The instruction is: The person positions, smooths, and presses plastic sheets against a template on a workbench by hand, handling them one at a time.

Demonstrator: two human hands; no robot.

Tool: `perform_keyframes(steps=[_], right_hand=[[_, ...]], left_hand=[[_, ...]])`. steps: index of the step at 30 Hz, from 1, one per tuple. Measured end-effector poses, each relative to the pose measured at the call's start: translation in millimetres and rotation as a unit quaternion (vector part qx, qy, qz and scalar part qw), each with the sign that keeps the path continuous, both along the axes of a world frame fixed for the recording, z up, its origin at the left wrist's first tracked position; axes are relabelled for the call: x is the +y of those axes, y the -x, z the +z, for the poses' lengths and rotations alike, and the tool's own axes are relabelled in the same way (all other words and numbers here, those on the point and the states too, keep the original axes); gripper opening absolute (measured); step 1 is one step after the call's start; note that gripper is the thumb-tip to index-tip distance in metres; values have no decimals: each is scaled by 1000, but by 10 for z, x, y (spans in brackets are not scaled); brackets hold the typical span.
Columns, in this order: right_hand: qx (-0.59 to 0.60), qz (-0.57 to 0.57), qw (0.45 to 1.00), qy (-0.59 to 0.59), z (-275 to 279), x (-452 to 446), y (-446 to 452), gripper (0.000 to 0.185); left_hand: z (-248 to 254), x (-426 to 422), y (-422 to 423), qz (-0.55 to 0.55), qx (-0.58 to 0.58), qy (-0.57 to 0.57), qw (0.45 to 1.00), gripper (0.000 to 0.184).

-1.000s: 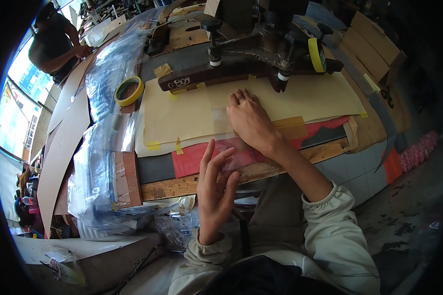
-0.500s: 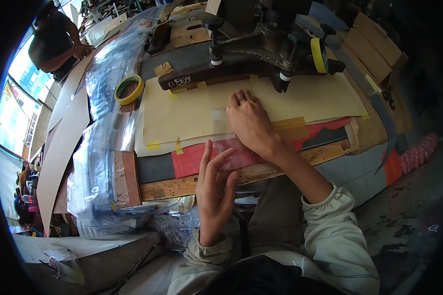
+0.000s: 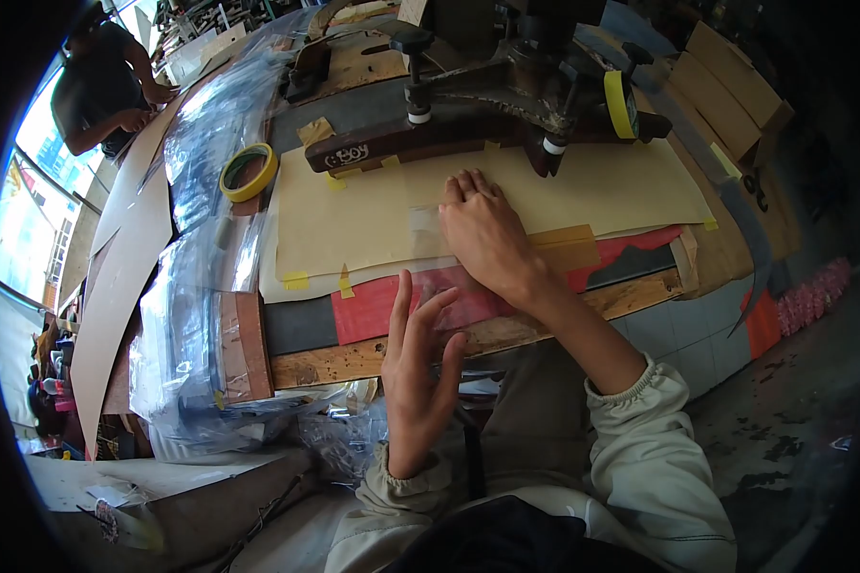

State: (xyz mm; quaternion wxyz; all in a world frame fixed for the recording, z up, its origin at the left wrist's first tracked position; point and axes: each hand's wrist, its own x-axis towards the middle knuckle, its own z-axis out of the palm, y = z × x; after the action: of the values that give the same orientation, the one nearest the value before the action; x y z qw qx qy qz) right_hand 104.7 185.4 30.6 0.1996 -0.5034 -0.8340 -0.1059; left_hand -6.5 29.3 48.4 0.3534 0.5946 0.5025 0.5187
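Note:
My right hand (image 3: 487,229) lies palm down on a cream sheet (image 3: 344,224), its fingers stretched forward and pressing on it. Partly under that hand is a small clear film piece (image 3: 428,225), which seems to hang over the sheet's front edge. A brown strip (image 3: 566,248) sits beside my right wrist. My left hand (image 3: 417,382) is raised before the table edge, fingers apart, close to the hanging film; whether it touches it I cannot tell. Beneath the cream sheet shows a red sheet (image 3: 377,310). Yellow tape bits (image 3: 296,280) mark the cream sheet's edges.
A dark metal clamp bar (image 3: 382,153) with knobs crosses the back of the sheet; a yellow tape roll (image 3: 621,107) hangs on it. Another tape roll (image 3: 251,194) rests on plastic film (image 3: 201,172) at left. A person (image 3: 105,81) works at far left. Cardboard (image 3: 717,91) stands right.
Both of my hands stay almost still. At far left, the other person's arms have shifted slightly.

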Motion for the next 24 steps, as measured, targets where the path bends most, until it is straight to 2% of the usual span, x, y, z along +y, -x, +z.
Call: perform_keyframes(steps=[15,24], right_hand=[[3,16,1000,-12,15,-12,-15,35],[15,1,1000,8,18,-43,14,43]], left_hand=[[-21,-5,-4,4,12,-12,1000,40],[-7,-9,6,6,39,-10,999,41]])
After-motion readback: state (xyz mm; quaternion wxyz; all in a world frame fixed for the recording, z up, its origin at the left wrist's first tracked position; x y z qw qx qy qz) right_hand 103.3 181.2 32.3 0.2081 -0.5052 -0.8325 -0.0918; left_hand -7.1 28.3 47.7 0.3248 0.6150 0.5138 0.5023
